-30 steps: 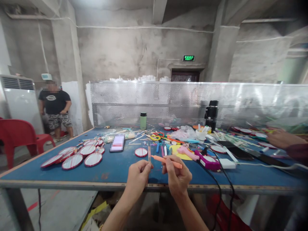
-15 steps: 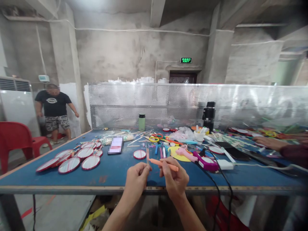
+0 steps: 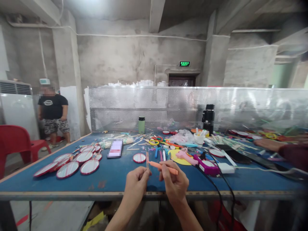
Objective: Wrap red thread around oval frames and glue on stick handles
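My left hand (image 3: 136,186) pinches a thin flat stick (image 3: 147,157) and holds it upright over the near edge of the blue table (image 3: 115,179). My right hand (image 3: 174,181) is closed round an orange pen-like tool (image 3: 163,167), held level with its tip touching the stick. Both hands hover just above the table's front edge. A small round red-rimmed disc (image 3: 139,158) lies on the table right behind the stick.
Several red-rimmed round discs (image 3: 72,160) lie at the left. Scissors, sticks, a pink glue gun (image 3: 207,163) with black cables and a green bottle (image 3: 141,125) clutter the middle. A co-worker's arm (image 3: 284,147) rests at the right. A person stands far left beside a red chair (image 3: 16,142).
My hands have stayed together with the stick and the orange tool. The view has tilted up slightly. The person at the far left has shifted stance.
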Demonstrator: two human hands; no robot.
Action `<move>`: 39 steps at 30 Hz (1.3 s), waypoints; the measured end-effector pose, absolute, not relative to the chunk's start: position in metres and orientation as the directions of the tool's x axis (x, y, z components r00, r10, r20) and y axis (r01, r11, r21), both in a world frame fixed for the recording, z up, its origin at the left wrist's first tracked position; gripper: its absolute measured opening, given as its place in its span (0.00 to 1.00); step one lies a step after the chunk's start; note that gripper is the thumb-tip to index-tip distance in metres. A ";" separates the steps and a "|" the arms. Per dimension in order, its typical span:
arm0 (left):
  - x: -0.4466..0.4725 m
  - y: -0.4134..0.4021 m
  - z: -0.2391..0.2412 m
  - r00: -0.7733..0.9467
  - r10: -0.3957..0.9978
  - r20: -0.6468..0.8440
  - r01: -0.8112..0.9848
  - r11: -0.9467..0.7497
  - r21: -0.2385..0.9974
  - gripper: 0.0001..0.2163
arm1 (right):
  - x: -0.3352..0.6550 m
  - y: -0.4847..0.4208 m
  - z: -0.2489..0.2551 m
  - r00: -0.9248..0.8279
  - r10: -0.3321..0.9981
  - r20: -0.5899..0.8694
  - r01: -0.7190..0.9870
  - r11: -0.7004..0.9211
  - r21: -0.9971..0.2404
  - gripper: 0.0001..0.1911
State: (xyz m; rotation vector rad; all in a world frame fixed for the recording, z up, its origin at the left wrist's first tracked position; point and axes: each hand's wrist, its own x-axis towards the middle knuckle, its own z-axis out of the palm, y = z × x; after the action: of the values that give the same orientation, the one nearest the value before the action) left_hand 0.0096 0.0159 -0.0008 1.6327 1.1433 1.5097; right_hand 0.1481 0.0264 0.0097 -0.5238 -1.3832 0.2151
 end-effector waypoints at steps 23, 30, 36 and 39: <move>0.009 0.014 0.001 -0.043 0.902 0.430 0.206 -0.413 0.887 0.16 | 0.148 0.030 0.008 0.181 0.470 0.864 0.136 0.858 -0.496 0.06; 0.009 0.015 0.000 -0.038 0.894 0.447 0.194 -0.432 0.881 0.14 | 0.147 0.030 0.009 0.207 0.472 0.857 0.079 0.865 -0.496 0.07; 0.009 0.014 -0.001 -0.037 0.896 0.443 0.196 -0.428 0.882 0.15 | 0.147 0.031 0.008 0.196 0.458 0.867 0.124 0.866 -0.485 0.06; 0.009 0.014 0.000 -0.038 0.902 0.429 0.183 -0.416 0.891 0.15 | 0.147 0.030 0.008 0.243 0.448 0.860 0.115 0.868 -0.484 0.06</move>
State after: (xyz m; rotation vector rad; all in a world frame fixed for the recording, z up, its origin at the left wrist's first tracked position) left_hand 0.0091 0.0138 -0.0003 1.6283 1.1567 1.5051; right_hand 0.1473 0.0301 0.0076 -0.5075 -1.3206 0.2407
